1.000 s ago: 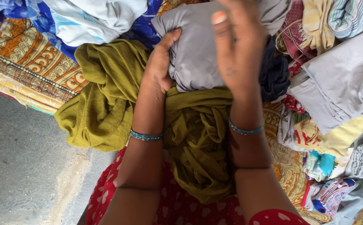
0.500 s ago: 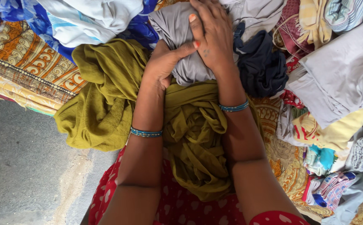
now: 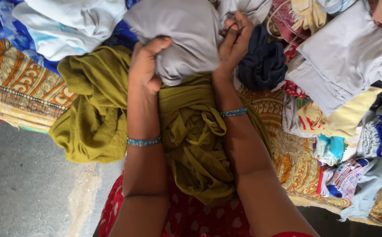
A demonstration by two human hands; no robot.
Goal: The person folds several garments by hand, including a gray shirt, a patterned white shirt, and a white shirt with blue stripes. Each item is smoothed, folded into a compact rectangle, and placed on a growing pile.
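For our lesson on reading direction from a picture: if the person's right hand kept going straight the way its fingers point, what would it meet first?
The right hand, gripping the grey cloth, points toward the top of the frame. Most likely it meets more pale grey fabric bunched just beyond its fingertips; depth is unclear.

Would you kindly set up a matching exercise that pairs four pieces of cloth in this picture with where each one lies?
Things:
1. grey cloth
2. olive-green cloth
3. dark navy cloth
4. patterned orange sheet

Places:
A. just right of the right hand
B. spread at the far left, beside the floor
C. gripped between the left hand and the right hand
D. draped between the forearms, down to the lap

Pairs: 1-C, 2-D, 3-A, 4-B
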